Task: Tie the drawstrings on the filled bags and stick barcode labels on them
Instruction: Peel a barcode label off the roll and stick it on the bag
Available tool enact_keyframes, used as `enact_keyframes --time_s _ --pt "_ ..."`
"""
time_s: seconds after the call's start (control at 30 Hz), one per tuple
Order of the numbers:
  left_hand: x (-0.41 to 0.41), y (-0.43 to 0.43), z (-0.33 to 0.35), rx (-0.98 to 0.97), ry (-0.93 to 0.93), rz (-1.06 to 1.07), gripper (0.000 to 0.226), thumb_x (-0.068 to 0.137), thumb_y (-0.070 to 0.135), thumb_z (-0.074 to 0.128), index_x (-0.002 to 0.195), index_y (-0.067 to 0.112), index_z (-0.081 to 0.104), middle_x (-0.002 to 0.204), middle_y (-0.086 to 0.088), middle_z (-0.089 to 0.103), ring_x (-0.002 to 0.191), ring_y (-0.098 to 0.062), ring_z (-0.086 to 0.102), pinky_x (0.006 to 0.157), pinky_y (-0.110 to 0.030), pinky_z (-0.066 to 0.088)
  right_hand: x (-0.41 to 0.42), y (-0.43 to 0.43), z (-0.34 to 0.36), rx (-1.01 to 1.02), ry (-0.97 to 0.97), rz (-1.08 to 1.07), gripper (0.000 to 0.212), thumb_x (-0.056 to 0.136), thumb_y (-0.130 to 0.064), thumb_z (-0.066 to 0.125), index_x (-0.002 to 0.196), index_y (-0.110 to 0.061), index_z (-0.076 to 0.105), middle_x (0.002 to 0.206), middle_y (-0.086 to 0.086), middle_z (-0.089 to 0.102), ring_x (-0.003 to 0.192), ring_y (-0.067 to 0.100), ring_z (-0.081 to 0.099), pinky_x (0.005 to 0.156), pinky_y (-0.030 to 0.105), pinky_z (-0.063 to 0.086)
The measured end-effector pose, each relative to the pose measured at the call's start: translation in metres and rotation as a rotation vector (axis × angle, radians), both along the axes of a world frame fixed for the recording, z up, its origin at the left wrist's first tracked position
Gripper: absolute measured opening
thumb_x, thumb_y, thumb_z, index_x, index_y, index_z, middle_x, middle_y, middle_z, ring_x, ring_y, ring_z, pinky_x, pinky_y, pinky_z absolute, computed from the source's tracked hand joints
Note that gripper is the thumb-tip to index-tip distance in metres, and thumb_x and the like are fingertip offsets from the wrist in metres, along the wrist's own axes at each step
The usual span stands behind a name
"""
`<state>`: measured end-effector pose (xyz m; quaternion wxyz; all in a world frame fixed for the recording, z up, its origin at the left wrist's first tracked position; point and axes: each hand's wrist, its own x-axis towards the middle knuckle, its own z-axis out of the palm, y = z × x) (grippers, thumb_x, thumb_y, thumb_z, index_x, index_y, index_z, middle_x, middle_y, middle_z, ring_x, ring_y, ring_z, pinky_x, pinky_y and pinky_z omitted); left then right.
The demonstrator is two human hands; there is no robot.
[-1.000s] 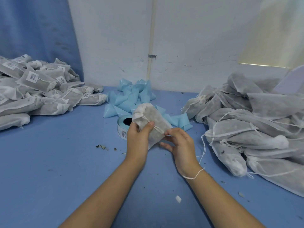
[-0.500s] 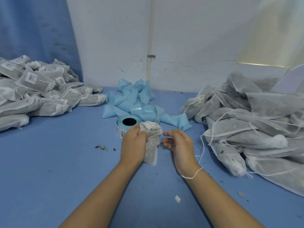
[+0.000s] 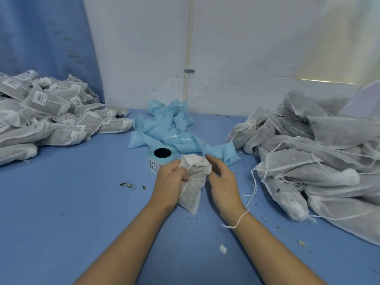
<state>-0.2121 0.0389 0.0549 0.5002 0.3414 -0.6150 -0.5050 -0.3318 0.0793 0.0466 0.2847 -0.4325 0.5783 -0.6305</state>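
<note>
A small filled white fabric bag [image 3: 192, 190] hangs upright over the blue table, gathered mouth up. My left hand [image 3: 169, 177] grips its neck, and a loop of its white drawstring dangles below my fingers. My right hand [image 3: 223, 178] touches the puffed top of the bag from the right with curled fingers; whether it pinches the fabric or string is hidden. A loose white string lies round my right wrist. The roll of barcode labels [image 3: 161, 158] stands just behind the bag.
A heap of labelled bags [image 3: 51, 114] lies at the left. A big heap of unlabelled bags [image 3: 316, 153] with loose strings fills the right. Crumpled blue label backing [image 3: 164, 126] trails behind the roll. Herb crumbs [image 3: 127, 185] dot the blue table [image 3: 61, 223].
The bag went from tilted and raised in both hands to hanging upright from my left hand. My right hand let go, then came back to the bag's top.
</note>
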Motion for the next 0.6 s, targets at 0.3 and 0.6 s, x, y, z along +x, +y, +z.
enact_keyframes --time_s 0.3,0.6 --pt "-0.0005 -0.0009 -0.0007 0.02 0.005 -0.016 0.022 0.054 0.012 0.046 0.039 0.024 0.035 0.046 0.015 0.034 0.048 -0.002 0.031 0.046 -0.015 0.026 -0.0011 -0.001 -0.0018 -0.086 -0.025 -0.003 0.024 0.09 0.0 0.058 0.097 -0.022 0.066 0.099 -0.006 0.07 0.09 0.001 0.064 0.079 0.014 0.049" --pt "-0.001 0.0004 0.0006 0.03 0.038 -0.001 0.022 0.056 0.012 0.046 0.04 0.025 0.037 0.046 0.015 0.033 0.047 -0.003 0.03 0.045 -0.015 0.026 -0.0031 -0.0044 -0.0034 -0.122 -0.218 -0.044 0.014 0.094 -0.009 0.056 0.099 -0.008 0.069 0.097 0.004 0.073 0.092 0.014 0.066 0.086 0.024 0.053"
